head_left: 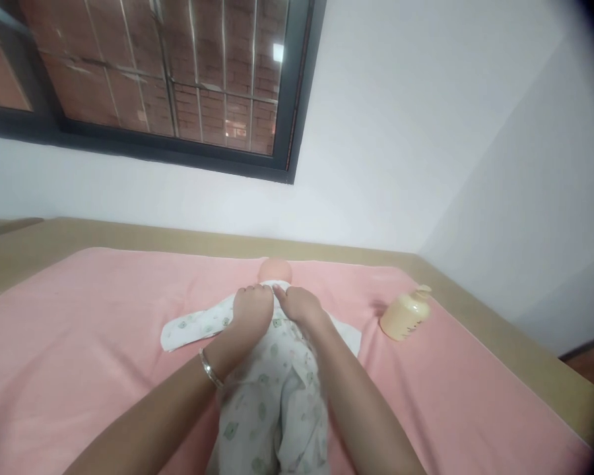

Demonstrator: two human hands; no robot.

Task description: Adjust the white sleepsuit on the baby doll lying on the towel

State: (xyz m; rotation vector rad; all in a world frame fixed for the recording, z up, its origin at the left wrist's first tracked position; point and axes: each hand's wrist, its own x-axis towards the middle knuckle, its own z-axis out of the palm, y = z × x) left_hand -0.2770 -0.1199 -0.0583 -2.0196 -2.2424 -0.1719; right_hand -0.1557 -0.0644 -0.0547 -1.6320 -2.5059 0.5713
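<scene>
A baby doll (276, 270) lies on its back, its head away from me, with only the top of the head showing. It wears a white baby outfit (262, 402) with a small green print; one sleeve is stretched out to the left. My left hand (253, 309), below a silver bangle (210, 369), is closed on the cloth just under the neckline. Beside it, my right hand (299, 306) is closed on the upper front too, thumb pointing toward the neck. Both hands cover the fastening, and the doll's face is out of sight.
A pink blanket (94, 336) spreads under the doll over a wooden surface (178, 236). To the right, a yellowish baby bottle (404, 316) leans on the blanket. Behind stand a white wall (386, 132) and a dark-framed window (202, 155) with bars.
</scene>
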